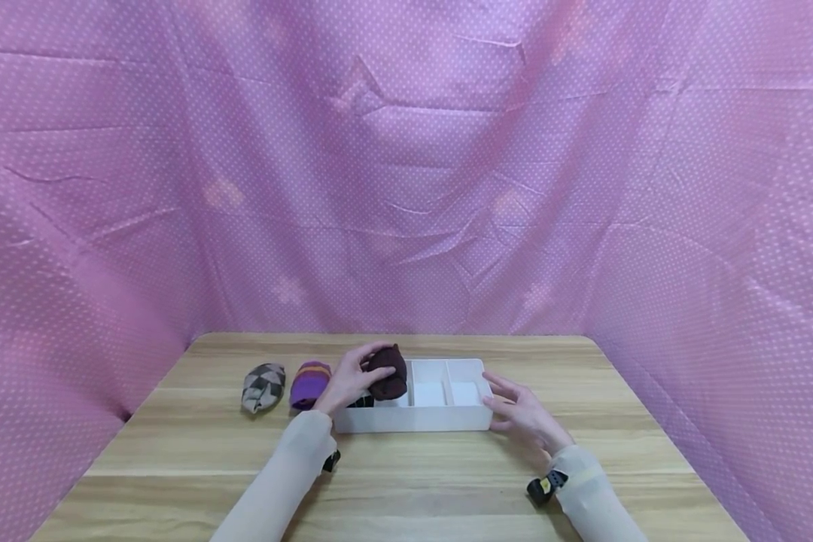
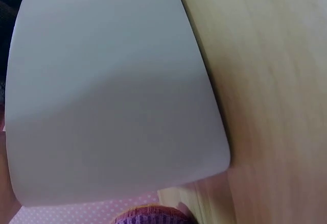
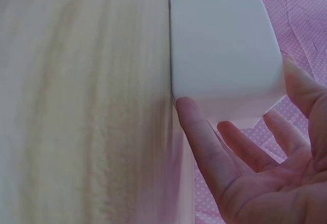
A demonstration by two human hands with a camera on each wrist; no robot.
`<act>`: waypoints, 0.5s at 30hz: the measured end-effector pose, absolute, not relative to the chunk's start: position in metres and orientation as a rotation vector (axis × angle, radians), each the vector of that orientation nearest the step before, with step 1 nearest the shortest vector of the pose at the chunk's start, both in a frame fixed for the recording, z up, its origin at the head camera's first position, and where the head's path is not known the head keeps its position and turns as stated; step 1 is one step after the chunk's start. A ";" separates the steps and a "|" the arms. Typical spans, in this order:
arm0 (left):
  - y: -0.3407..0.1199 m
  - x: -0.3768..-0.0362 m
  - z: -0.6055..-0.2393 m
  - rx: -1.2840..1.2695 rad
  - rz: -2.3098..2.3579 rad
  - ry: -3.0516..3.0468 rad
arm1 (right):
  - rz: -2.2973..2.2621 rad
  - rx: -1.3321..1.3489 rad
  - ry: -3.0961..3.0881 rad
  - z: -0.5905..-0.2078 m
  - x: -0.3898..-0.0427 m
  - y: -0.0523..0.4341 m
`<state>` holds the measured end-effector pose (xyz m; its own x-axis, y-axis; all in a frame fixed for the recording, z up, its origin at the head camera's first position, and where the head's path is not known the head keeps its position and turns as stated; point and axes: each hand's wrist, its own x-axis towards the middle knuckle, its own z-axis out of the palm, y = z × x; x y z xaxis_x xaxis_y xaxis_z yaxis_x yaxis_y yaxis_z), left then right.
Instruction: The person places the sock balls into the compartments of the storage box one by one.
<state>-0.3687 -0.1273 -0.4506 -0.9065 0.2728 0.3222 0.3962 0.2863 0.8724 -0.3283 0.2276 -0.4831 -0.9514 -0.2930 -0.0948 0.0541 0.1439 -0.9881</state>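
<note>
While the right hand [image 1: 525, 412] steadies the white divided box [image 1: 413, 418] with straight fingers, the left hand [image 1: 349, 380] grips a dark rolled sock [image 1: 388, 373] over its left compartment; next likely lowering and letting go.

— What is sitting over the white divided box [image 1: 440, 418]?
— A dark maroon rolled sock [image 1: 388, 373], bunched into a ball, is hovering above the box's left compartment. The box is lying lengthwise on the wooden table.

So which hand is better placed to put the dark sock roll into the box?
Left. The left hand already grips the dark sock roll over the white box; the right hand steadies the box's end.
</note>
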 end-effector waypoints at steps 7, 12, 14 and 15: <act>-0.121 -0.369 -0.452 -0.621 -1.625 -2.448 | -1.884 -0.231 2.151 -0.485 -0.328 0.229; -0.120 -0.369 -0.455 -0.618 -1.597 -2.468 | -1.883 -0.238 2.148 -0.484 -0.328 0.230; -0.119 -0.371 -0.456 -0.637 -1.598 -2.473 | -1.876 -0.239 2.159 -0.484 -0.328 0.230; -0.119 -0.371 -0.456 -0.654 -1.597 -2.474 | -1.872 -0.237 2.169 -0.484 -0.329 0.230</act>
<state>-0.3714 -0.1186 -0.4562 -0.8986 0.2881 0.3310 0.4202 0.3477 0.8382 -0.3285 0.2302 -0.4836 -0.9512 -0.2941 -0.0932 0.0492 0.1536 -0.9869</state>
